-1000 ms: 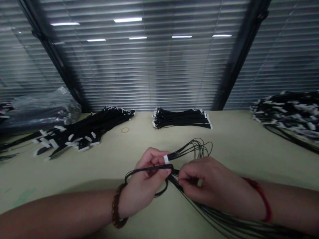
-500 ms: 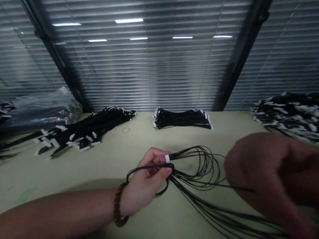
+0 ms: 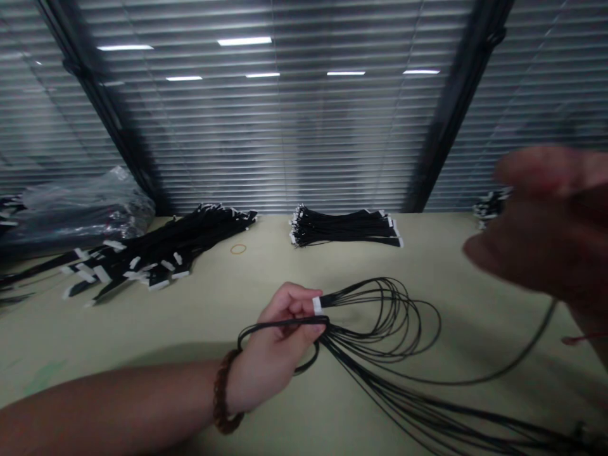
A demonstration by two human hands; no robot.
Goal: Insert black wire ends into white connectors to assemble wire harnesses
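Observation:
My left hand (image 3: 280,342) rests on the pale green table (image 3: 199,316), pinching a bundle of thin black wires (image 3: 380,316) just behind its white connector (image 3: 316,305). The wires loop out to the right of that hand and trail toward the lower right. My right hand (image 3: 541,234) is raised at the right, close to the camera and blurred. One black wire strand (image 3: 498,370) curves from the bundle up to it. The blur hides how the fingers hold it.
A tied black cable bundle (image 3: 344,227) lies at the table's far middle. A loose heap of cables with white connectors (image 3: 152,250) lies at the left, with a rubber band (image 3: 238,249) beside it. A plastic bag (image 3: 76,209) sits far left. Window blinds stand behind.
My right hand left the bundle beside my left hand and rose up and to the right, drawing one strand out in a long arc. The wire loops spread wider. My left hand stayed put.

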